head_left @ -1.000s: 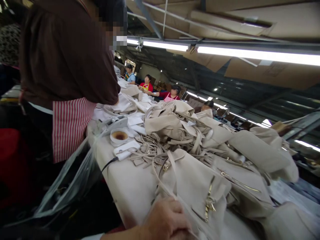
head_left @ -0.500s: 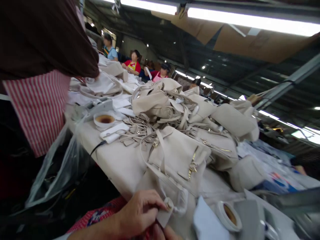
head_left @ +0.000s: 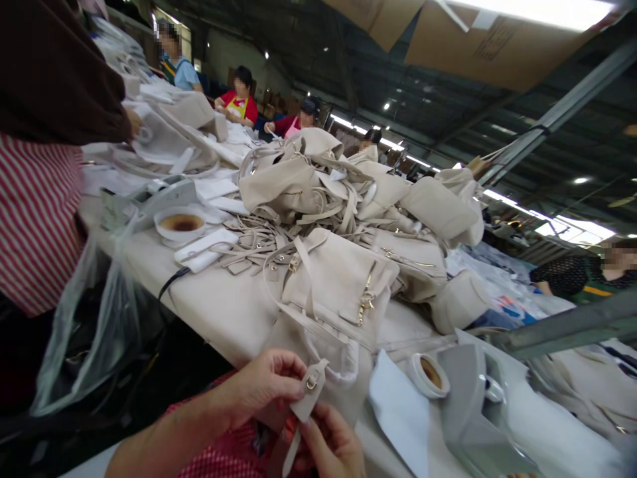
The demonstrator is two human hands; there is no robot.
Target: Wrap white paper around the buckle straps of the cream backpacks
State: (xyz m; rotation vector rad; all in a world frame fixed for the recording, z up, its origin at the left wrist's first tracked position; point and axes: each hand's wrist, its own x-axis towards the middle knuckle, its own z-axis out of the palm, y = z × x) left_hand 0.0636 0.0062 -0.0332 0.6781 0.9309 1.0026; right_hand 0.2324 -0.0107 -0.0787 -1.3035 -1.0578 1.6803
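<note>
Low in the head view, my left hand (head_left: 271, 384) pinches the edge of a beige strap tab (head_left: 307, 393) that carries a small gold-coloured ring. Below it my right hand (head_left: 334, 443) is closed on the tab's lower end, where a narrow strip hangs down; part of its fingers is hidden. Just beyond both hands lies a beige bag (head_left: 343, 285) with a gold zip and buckle, its strap looped towards me. A pale blue-white sheet (head_left: 398, 405) lies to the right of my hands.
A heap of beige bags (head_left: 283, 182) and loose straps (head_left: 253, 242) covers the table (head_left: 209, 305). Pots of brown liquid, one a white pot (head_left: 180, 222), stand at both sides. At right is a grey tape dispenser (head_left: 468, 398). A co-worker's striped apron (head_left: 34, 219) is at left.
The view has shifted, so the bags appear further left. My hands have raised and turned the tab, and its ring and my right hand's fingers now show more clearly.
</note>
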